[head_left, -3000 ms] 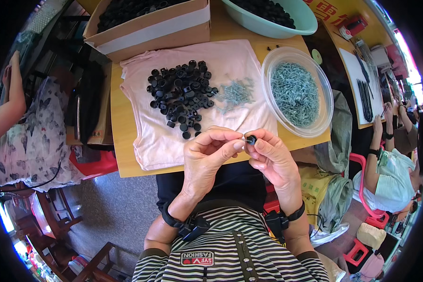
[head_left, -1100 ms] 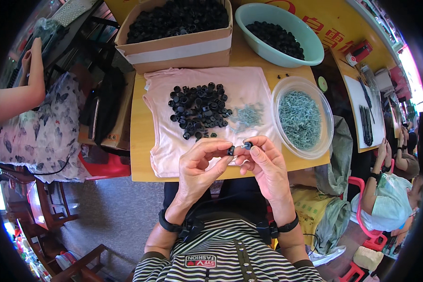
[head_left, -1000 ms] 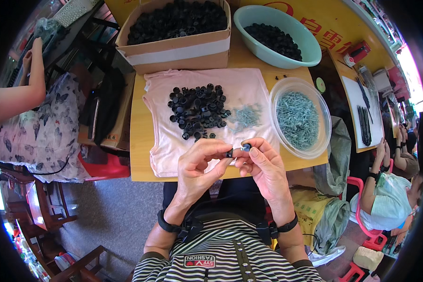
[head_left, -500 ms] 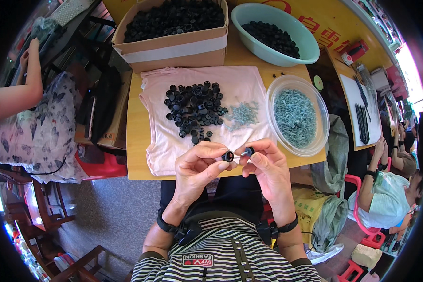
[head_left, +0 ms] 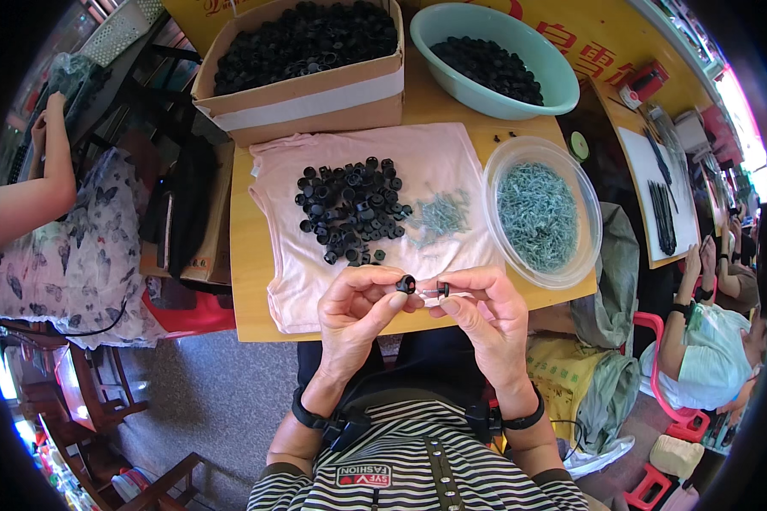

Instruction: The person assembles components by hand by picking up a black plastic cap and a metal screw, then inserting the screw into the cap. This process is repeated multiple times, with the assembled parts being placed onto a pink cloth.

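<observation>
Just over the near edge of the pink cloth (head_left: 290, 294), my left hand (head_left: 354, 319) pinches a small round black plastic cap (head_left: 406, 284), its hollow side showing. Beside it, my right hand (head_left: 490, 319) grips a screw (head_left: 433, 291) with a black piece at its right end; the silver shank points left at the cap. A small gap seems to part the two, though the fingertips hide some of it. On the cloth lie a heap of black caps (head_left: 354, 204) and, to its right, a small pile of silver screws (head_left: 441, 215).
A cardboard box (head_left: 307, 109) full of black parts stands at the back left, and a pale green basin (head_left: 486, 94) with more at the back right. Right of the cloth sits a clear round tub (head_left: 594, 213) of screws. Other people sit at both sides.
The screw in my right hand has swung from a tilt to nearly level, its tip toward the cap. My left hand keeps the cap and has shifted slightly left. The view has moved a little.
</observation>
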